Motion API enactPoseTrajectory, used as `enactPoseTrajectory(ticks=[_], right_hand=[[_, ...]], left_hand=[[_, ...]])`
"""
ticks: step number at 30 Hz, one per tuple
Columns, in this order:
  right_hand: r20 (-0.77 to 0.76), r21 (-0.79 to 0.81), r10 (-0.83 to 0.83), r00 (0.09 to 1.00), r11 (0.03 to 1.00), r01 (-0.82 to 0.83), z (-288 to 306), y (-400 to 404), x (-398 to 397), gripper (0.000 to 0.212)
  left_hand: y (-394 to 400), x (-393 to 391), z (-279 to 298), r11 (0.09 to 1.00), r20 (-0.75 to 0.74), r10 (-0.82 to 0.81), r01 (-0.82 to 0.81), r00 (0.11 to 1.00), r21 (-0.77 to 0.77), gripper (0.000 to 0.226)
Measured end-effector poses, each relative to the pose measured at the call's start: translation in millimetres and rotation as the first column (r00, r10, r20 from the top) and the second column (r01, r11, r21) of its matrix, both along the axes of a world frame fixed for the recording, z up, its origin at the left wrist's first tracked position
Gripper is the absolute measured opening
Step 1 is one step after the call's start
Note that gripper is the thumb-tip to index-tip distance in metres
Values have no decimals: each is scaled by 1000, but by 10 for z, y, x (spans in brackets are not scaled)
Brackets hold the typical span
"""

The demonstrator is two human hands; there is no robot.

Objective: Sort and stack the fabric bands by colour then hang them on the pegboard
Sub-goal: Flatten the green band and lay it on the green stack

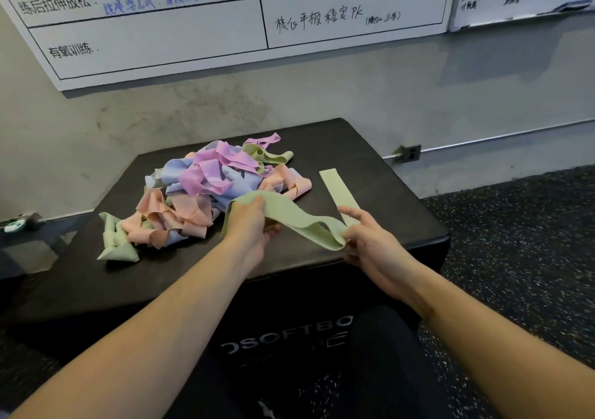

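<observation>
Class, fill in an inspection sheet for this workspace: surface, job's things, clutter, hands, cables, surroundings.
Surface: black soft box, top partly covered.
Job's things: mixed pile of pink, purple, blue and green bands; one green band stretched between both hands; flat green band lying apart on the right.
Clutter: nothing seen.
Hands: left hand grips one end of the green band; right hand pinches the other.
Cables: nothing seen.
Surroundings: whiteboards on a concrete wall, wall socket, speckled floor; no pegboard in view.

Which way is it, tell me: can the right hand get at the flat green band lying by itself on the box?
Probably yes. The flat green band lies uncovered just beyond the right hand, nothing between. But that hand pinches the held green band, so it must let go first.
</observation>
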State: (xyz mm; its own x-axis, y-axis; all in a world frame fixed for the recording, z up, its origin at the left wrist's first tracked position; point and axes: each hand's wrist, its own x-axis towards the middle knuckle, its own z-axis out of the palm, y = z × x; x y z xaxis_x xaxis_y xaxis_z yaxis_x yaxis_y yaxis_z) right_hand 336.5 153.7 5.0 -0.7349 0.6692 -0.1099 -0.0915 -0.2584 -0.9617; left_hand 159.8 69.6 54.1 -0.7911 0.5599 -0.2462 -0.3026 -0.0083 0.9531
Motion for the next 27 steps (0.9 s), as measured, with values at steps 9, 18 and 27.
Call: enactPoseTrajectory(ticks=[9,18,27], right_hand=[[280,514,-85,956,855,-75,-277,538,124,38],[166,876,-213,963,480,-45,-558,1094,133,22],[77,976,-209,975,215,-31,-636,1535,226,18]], left_hand=[[649,-149,-165,993,-20,-97,96,995,-73,28],[1650,-894,-524,984,80,-161,166,984,-57,119],[2207,-497,-356,991,45,-92,96,995,-96,58]])
